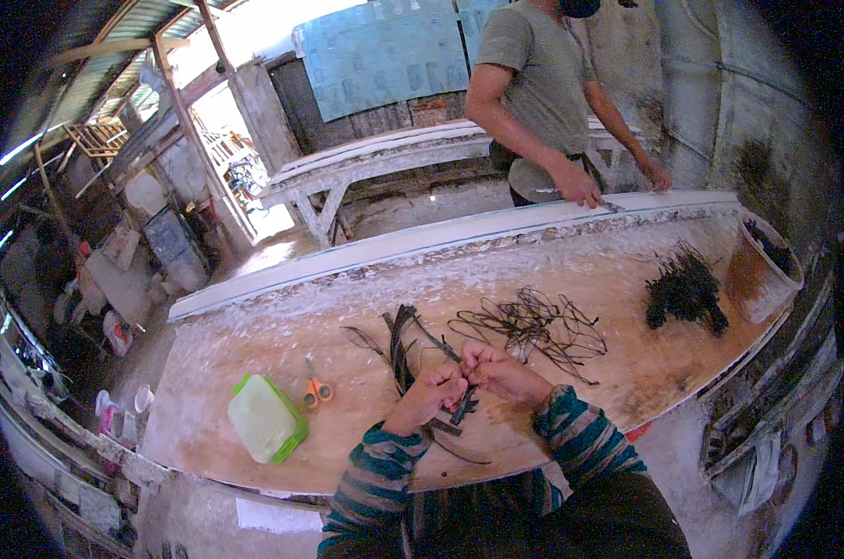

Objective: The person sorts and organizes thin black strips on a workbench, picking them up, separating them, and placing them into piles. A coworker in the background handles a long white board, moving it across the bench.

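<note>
Head view: left hand (431,395) and right hand (506,374) meet at lower centre of frame, fingertips pinched on dark strip (436,344). Loose black strips (399,349) just left of hands, tangled dark cord (520,318) above right hand. Orange-handled scissors (319,391) left of centre; dark bundle (687,294) at right. Looks partway, I'd judge: loose strips left; whether bundle is finished, cannot tell.

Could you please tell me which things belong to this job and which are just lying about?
Likely the job:
- dark strips, at left hand and right hand
- dark looped strands
- black bundle

Apparently lying about:
- green-edged container
- orange-handled scissors
</note>
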`<action>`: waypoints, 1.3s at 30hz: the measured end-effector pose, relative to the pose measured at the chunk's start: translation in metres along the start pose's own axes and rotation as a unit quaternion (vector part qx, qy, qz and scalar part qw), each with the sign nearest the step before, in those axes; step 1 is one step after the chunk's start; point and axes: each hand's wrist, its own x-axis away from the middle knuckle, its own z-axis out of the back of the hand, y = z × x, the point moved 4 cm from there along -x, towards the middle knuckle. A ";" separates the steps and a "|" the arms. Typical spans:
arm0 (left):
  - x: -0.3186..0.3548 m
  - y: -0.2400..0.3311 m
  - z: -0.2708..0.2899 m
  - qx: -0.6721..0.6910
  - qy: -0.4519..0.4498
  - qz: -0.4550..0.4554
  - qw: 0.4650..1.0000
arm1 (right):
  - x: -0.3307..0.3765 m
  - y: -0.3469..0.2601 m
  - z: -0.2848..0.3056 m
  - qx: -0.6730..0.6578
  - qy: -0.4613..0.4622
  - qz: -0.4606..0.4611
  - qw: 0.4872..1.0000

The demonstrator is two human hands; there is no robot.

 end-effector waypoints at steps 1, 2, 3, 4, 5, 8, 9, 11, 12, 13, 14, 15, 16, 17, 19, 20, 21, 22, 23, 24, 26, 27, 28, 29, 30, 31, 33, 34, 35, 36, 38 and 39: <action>0.000 0.000 -0.001 0.001 -0.004 -0.009 1.000 | 0.000 0.001 0.001 -0.007 -0.010 -0.006 1.000; 0.000 0.001 -0.002 0.010 -0.012 -0.011 1.000 | 0.001 0.001 0.003 -0.013 -0.020 -0.011 1.000; 0.001 0.003 -0.003 0.019 -0.019 -0.014 1.000 | 0.001 0.001 0.003 -0.020 -0.030 -0.017 0.999; 0.001 0.003 -0.004 0.027 -0.026 -0.017 0.999 | 0.002 0.001 0.003 -0.009 -0.036 -0.013 0.999; 0.001 0.003 -0.003 0.026 -0.025 -0.015 0.999 | 0.003 0.000 0.001 0.002 -0.044 -0.011 0.999; 0.001 0.001 -0.002 0.022 -0.033 -0.022 0.999 | 0.004 -0.005 -0.010 -0.008 -0.063 -0.006 0.998; 0.000 0.000 -0.002 0.022 -0.040 -0.032 0.998 | 0.004 -0.007 -0.012 -0.018 -0.068 -0.005 0.997; 0.000 0.001 -0.002 0.020 -0.052 -0.043 0.998 | 0.004 -0.005 -0.009 -0.053 -0.055 -0.021 0.997; 0.000 0.002 -0.003 0.019 -0.055 -0.044 0.997 | 0.005 -0.004 -0.007 -0.071 -0.047 -0.028 0.996; 0.000 0.003 -0.004 0.017 -0.059 -0.045 0.997 | 0.005 -0.005 -0.007 -0.073 -0.047 -0.026 0.996; 0.000 0.001 -0.003 0.019 -0.060 -0.041 0.997 | 0.005 -0.005 -0.009 -0.073 -0.046 -0.025 0.996; 0.000 -0.001 -0.002 0.022 -0.062 -0.038 0.997 | 0.005 -0.005 -0.010 -0.074 -0.046 -0.023 0.996; -0.001 -0.002 -0.001 0.024 -0.064 -0.034 0.997 | 0.005 -0.006 -0.010 -0.071 -0.047 -0.025 0.996; 0.000 -0.001 -0.001 0.028 -0.066 -0.035 0.997 | 0.005 -0.006 -0.011 -0.068 -0.048 -0.028 0.996; 0.002 0.000 -0.002 0.037 -0.071 -0.037 0.996 | 0.006 -0.007 -0.013 -0.070 -0.047 -0.031 0.996; 0.002 0.000 -0.002 0.041 -0.073 -0.039 0.996 | 0.007 -0.008 -0.014 -0.075 -0.042 -0.031 0.996; 0.002 -0.001 -0.003 0.046 -0.074 -0.042 0.995 | 0.007 -0.008 -0.015 -0.079 -0.039 -0.031 0.996; 0.002 -0.001 -0.003 0.050 -0.076 -0.044 0.995 | 0.008 -0.010 -0.017 -0.078 -0.042 -0.030 0.996; 0.002 -0.001 -0.003 0.055 -0.081 -0.038 0.994 | 0.009 -0.012 -0.019 -0.077 -0.045 -0.029 0.996; 0.002 -0.001 -0.003 0.060 -0.086 -0.032 0.994 | 0.009 -0.014 -0.020 -0.076 -0.049 -0.028 0.996; 0.002 -0.001 -0.004 0.067 -0.094 -0.024 0.993 | 0.009 -0.012 -0.017 -0.064 -0.036 -0.029 0.997; 0.002 -0.001 -0.005 0.069 -0.097 -0.022 0.993 | 0.010 -0.010 -0.014 -0.058 -0.030 -0.030 0.997; 0.003 0.000 -0.005 0.070 -0.099 -0.021 0.992 | 0.009 -0.008 -0.012 -0.046 -0.043 -0.023 0.998; 0.004 0.001 -0.006 0.068 -0.093 -0.024 0.993 | 0.008 -0.007 -0.010 -0.034 -0.055 -0.016 0.998; 0.005 0.003 -0.008 0.067 -0.087 -0.027 0.994 | 0.008 -0.006 -0.010 -0.023 -0.067 -0.010 0.997; 0.005 0.004 -0.009 0.065 -0.082 -0.030 0.994 | 0.008 -0.006 -0.008 -0.017 -0.066 -0.010 0.998; 0.006 0.002 -0.007 0.072 -0.083 -0.025 0.994 | 0.009 -0.009 -0.011 -0.005 -0.065 -0.012 0.998; 0.006 0.001 -0.007 0.076 -0.083 -0.022 0.993 | 0.008 -0.008 -0.012 -0.008 -0.076 -0.006 0.997; 0.006 0.002 -0.008 0.079 -0.085 -0.025 0.993 | 0.008 -0.008 -0.012 -0.011 -0.087 0.001 0.996; 0.007 0.005 -0.011 0.081 -0.087 -0.028 0.993 | 0.008 -0.009 -0.014 -0.014 -0.097 0.008 0.995; 0.007 0.006 -0.011 0.088 -0.098 -0.032 0.991 | 0.012 -0.013 -0.020 -0.031 -0.050 -0.027 0.998; 0.008 0.004 -0.009 0.091 -0.107 -0.033 0.989 | 0.013 -0.016 -0.024 -0.039 -0.027 -0.045 0.998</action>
